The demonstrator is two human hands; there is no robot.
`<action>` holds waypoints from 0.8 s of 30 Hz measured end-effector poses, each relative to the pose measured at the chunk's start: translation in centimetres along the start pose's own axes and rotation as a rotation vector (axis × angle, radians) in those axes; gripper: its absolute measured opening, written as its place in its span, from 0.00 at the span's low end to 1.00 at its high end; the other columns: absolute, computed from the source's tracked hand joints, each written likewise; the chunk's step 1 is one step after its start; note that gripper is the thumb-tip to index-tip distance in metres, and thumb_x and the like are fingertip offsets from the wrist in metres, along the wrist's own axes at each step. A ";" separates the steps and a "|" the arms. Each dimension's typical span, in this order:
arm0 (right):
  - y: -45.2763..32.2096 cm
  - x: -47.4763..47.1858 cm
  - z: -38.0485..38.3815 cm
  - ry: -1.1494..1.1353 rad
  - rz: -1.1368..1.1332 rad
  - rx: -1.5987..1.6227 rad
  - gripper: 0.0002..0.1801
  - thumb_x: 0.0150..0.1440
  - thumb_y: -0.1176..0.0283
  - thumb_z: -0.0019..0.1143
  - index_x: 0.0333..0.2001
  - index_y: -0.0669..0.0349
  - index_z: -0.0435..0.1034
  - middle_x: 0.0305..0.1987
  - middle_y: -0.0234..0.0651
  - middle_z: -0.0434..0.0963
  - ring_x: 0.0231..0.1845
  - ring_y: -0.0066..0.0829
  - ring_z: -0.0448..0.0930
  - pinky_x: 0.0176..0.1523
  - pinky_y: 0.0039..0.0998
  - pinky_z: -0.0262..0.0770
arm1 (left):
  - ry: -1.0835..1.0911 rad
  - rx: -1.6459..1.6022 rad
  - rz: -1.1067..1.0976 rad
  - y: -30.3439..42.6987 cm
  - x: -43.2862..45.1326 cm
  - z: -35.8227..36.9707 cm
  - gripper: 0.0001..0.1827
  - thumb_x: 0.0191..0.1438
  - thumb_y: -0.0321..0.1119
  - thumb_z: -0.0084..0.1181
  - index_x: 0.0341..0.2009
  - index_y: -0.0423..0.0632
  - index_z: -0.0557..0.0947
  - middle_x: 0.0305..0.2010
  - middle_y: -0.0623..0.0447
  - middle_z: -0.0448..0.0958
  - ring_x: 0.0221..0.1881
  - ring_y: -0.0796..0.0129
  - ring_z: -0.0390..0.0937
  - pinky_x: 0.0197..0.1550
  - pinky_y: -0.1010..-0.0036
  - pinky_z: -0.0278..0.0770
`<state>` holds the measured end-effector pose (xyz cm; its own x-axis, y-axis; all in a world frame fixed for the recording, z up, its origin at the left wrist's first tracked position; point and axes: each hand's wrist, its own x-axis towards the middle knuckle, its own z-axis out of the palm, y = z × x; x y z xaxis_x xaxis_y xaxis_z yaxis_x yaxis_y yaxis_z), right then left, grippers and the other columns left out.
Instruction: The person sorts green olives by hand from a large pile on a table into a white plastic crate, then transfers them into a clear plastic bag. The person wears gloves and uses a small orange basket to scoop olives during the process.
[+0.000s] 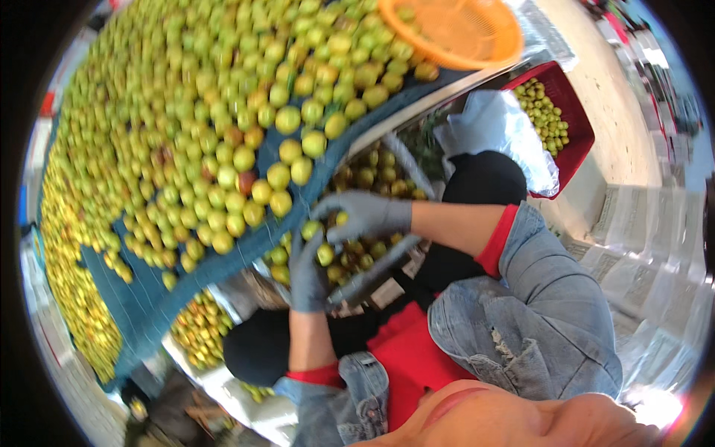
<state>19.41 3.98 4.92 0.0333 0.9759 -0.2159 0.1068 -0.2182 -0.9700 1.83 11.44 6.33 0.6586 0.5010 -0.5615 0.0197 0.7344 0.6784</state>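
Note:
Round green-yellow fruits (223, 176), some with brown patches, cover a large surface lined with dark blue cloth (184, 285). Below its edge, between my knees, a lined container holds more fruits (366, 179), many of them browner. Both hands wear grey gloves and are over this container, close together. My left hand (307, 268) points up at the cloth edge, with green fruits (311, 229) at its fingers; whether it grips one is unclear. My right hand (363, 215) reaches in from the right, fingers curved around a small green-yellow fruit (341, 218).
An orange plastic basket (463, 33) rests at the top on the sorting surface's edge. A red crate (578, 128) with fruits and a clear plastic liner (497, 128) stands at the right. A white container (223, 385) with fruits is at the lower left. Stacked translucent crates (631, 246) are at the far right.

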 end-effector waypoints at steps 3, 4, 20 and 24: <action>-0.7 -0.4 -1.8 0.052 0.120 0.249 0.22 0.51 0.68 0.65 0.50 0.61 0.74 0.47 0.36 0.79 0.46 0.25 0.77 0.53 0.28 0.73 | 0.101 0.221 -0.026 0.4 0.8 -0.5 0.33 0.53 0.35 0.61 0.62 0.42 0.68 0.55 0.47 0.73 0.54 0.61 0.73 0.49 0.69 0.76; -1.1 -0.5 -1.7 0.066 0.136 0.253 0.20 0.52 0.67 0.65 0.49 0.59 0.75 0.46 0.34 0.79 0.45 0.21 0.77 0.51 0.26 0.73 | 0.185 0.274 -0.021 0.6 0.5 -1.5 0.32 0.52 0.35 0.62 0.60 0.40 0.69 0.54 0.48 0.74 0.53 0.64 0.72 0.51 0.70 0.73; -0.7 -1.0 -1.6 0.097 0.249 0.257 0.15 0.61 0.65 0.53 0.48 0.62 0.71 0.44 0.34 0.77 0.41 0.25 0.78 0.43 0.24 0.76 | 0.443 0.705 0.296 0.4 -2.9 -11.3 0.25 0.46 0.41 0.71 0.46 0.39 0.80 0.42 0.47 0.80 0.43 0.67 0.77 0.46 0.73 0.76; -6.5 -1.5 -3.1 -0.133 0.113 0.304 0.30 0.64 0.44 0.36 0.36 0.62 0.72 0.31 0.39 0.75 0.24 0.24 0.74 0.22 0.22 0.67 | 0.401 1.141 0.523 -2.6 0.4 -10.9 0.28 0.45 0.44 0.69 0.47 0.39 0.79 0.46 0.35 0.78 0.49 0.44 0.75 0.51 0.59 0.73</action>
<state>21.74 3.88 11.93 -0.1035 0.9427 -0.3171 -0.1920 -0.3318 -0.9236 -6.14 14.73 -0.79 0.5184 0.8515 -0.0788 0.5824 -0.2841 0.7617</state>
